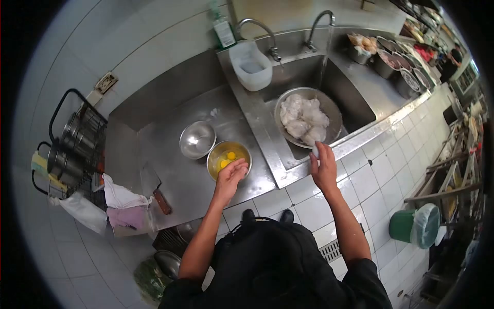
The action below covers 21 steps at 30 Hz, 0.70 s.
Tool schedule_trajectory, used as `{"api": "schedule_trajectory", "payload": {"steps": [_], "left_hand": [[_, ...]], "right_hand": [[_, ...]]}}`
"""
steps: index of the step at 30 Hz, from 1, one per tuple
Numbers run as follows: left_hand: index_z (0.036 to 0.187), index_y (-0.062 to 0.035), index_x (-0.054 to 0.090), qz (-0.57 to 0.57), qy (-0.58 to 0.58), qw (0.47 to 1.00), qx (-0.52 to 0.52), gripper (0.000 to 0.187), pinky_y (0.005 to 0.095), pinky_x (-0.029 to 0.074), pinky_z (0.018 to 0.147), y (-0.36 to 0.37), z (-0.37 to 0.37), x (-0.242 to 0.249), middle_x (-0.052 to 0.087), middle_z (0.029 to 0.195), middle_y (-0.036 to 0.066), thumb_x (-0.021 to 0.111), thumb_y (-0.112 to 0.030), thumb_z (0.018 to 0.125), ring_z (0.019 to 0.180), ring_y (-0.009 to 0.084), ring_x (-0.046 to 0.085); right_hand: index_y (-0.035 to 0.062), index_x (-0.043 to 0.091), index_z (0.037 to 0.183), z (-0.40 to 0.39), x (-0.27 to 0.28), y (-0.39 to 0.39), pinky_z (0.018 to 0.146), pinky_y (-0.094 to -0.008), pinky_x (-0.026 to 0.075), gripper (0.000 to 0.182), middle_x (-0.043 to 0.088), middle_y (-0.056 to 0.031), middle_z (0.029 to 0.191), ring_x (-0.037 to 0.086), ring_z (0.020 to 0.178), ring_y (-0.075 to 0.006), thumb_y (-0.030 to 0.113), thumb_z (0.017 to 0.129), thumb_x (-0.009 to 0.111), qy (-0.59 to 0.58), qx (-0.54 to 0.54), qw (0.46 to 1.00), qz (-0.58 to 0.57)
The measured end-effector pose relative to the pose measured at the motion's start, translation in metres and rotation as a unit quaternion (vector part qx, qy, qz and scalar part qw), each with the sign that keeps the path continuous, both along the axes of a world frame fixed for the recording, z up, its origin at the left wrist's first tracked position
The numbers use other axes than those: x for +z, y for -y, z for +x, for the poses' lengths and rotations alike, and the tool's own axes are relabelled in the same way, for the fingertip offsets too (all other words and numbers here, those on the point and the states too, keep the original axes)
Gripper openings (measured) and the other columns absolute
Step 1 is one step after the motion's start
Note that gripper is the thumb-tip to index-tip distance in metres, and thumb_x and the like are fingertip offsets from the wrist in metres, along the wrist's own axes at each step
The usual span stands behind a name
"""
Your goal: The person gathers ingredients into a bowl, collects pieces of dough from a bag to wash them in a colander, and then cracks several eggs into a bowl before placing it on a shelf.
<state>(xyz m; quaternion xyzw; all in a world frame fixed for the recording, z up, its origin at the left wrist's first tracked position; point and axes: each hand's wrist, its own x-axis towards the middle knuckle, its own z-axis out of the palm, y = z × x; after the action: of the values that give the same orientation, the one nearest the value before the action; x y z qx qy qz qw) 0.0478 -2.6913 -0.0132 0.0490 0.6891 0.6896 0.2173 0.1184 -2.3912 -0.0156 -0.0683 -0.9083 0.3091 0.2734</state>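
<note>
My left hand [232, 175] is over the near rim of a steel bowl [212, 170]. Its fingers reach loosely to the right, and I see nothing held in them. Inside that bowl lie several yellow egg yolks [225, 163] in clear egg white. My right hand [324, 167] is raised near the front edge of the sink, fingers closed on a small white piece that looks like an eggshell [315, 151]. Beyond it, a large metal basin [335, 121] in the sink holds pale raw meat [303, 116]. A second steel bowl [197, 139], shiny inside, touches or nearly touches the egg bowl.
Water runs from the right faucet [322, 20] into the sink [355, 98]. A white plastic container [252, 67] stands on the sink's ledge. To the left lie a cleaver [162, 201] and cloths [123, 198]. Several metal pots [386, 64] line the counter at the far right.
</note>
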Motion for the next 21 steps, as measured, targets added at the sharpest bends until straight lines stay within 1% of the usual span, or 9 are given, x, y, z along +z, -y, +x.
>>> {"api": "schedule_trajectory", "payload": {"steps": [4,7,8,9,10,12,15,20,21], "left_hand": [[0.13,0.0,0.049,-0.005,0.01,1.0,0.018,0.041,0.027,0.046,0.086,0.023,-0.001,0.004,0.06,0.118,0.01,0.056,-0.018,0.094,0.103,0.0146,0.059],[0.13,0.0009,0.048,0.007,-0.007,1.0,0.006,0.042,0.0278,0.046,0.088,0.033,-0.01,0.004,0.06,0.119,0.01,0.058,-0.016,0.092,0.105,0.0156,0.058],[0.13,0.0012,0.048,0.01,-0.014,1.0,-0.001,0.043,0.0281,0.046,0.089,0.036,-0.01,0.003,0.059,0.12,0.011,0.059,-0.015,0.092,0.105,0.0159,0.058],[0.13,0.0014,0.048,0.026,-0.025,0.999,-0.013,0.044,0.0284,0.046,0.09,0.035,-0.013,0.002,0.059,0.12,0.011,0.06,-0.014,0.091,0.106,0.0161,0.058],[0.13,0.0015,0.048,0.041,-0.036,0.998,-0.025,0.044,0.0287,0.046,0.091,0.033,-0.015,0.002,0.059,0.121,0.011,0.061,-0.013,0.09,0.106,0.0163,0.058],[0.13,0.0013,0.048,0.046,-0.067,0.995,-0.06,0.047,0.0293,0.045,0.093,0.028,-0.021,0.007,0.058,0.121,0.012,0.063,-0.011,0.088,0.107,0.0166,0.057],[0.131,-0.0004,0.05,0.042,-0.112,0.987,-0.104,0.049,0.0284,0.047,0.091,0.018,-0.032,0.031,0.059,0.118,0.012,0.065,-0.012,0.086,0.105,0.0163,0.058],[0.127,-0.0005,0.054,-0.011,-0.134,0.983,-0.121,0.047,0.0259,0.048,0.086,0.026,-0.06,0.031,0.064,0.108,0.011,0.066,-0.011,0.083,0.098,0.0148,0.06],[0.126,-0.0001,0.054,-0.009,-0.119,0.984,-0.129,0.046,0.0253,0.048,0.085,0.029,-0.066,0.026,0.065,0.105,0.011,0.066,-0.011,0.083,0.096,0.0144,0.061]], "right_hand": [[0.0014,0.05,0.121,0.0,-0.031,0.003,0.087,-0.0415,0.044,0.04,0.055,-0.0207,0.109,0.053,0.1,-0.0391,0.005,0.082,0.06,0.114,-0.001,0.989,0.09],[0.0009,0.051,0.12,-0.007,-0.031,0.002,0.086,-0.0411,0.045,0.039,0.056,-0.0209,0.11,0.054,0.1,-0.0395,0.005,0.083,0.06,0.024,0.014,0.997,0.068],[-0.0003,0.05,0.121,-0.011,-0.021,0.01,0.085,-0.0407,0.046,0.038,0.057,-0.0205,0.109,0.055,0.099,-0.0388,0.006,0.084,0.06,0.051,-0.004,0.998,-0.034],[0.001,0.052,0.119,-0.017,-0.021,0.015,0.075,-0.0361,0.048,0.034,0.06,-0.0177,0.104,0.059,0.085,-0.0304,0.012,0.088,0.059,0.022,0.006,0.993,-0.12],[0.0019,0.053,0.117,-0.022,-0.013,0.022,0.07,-0.0326,0.047,0.03,0.061,-0.0159,0.101,0.058,0.079,-0.0251,0.015,0.09,0.058,0.063,0.014,0.945,-0.32],[0.0047,0.055,0.107,-0.034,0.015,0.045,0.058,-0.0247,0.042,0.022,0.063,-0.0109,0.095,0.054,0.066,-0.0139,0.022,0.094,0.052,0.117,0.078,0.76,-0.635],[0.0045,0.055,0.104,-0.052,0.03,0.08,0.058,-0.0258,0.043,0.022,0.062,-0.0093,0.09,0.054,0.066,-0.0151,0.024,0.095,0.05,0.188,0.179,0.61,-0.748],[0.001,0.054,0.107,-0.084,0.02,0.13,0.06,-0.0271,0.047,0.023,0.062,-0.0074,0.09,0.058,0.066,-0.0157,0.021,0.095,0.051,0.267,0.241,0.548,-0.755],[0.0005,0.054,0.108,-0.088,0.024,0.14,0.061,-0.0266,0.048,0.023,0.062,-0.0076,0.091,0.059,0.068,-0.0156,0.019,0.094,0.052,0.287,0.232,0.586,-0.721]]}}
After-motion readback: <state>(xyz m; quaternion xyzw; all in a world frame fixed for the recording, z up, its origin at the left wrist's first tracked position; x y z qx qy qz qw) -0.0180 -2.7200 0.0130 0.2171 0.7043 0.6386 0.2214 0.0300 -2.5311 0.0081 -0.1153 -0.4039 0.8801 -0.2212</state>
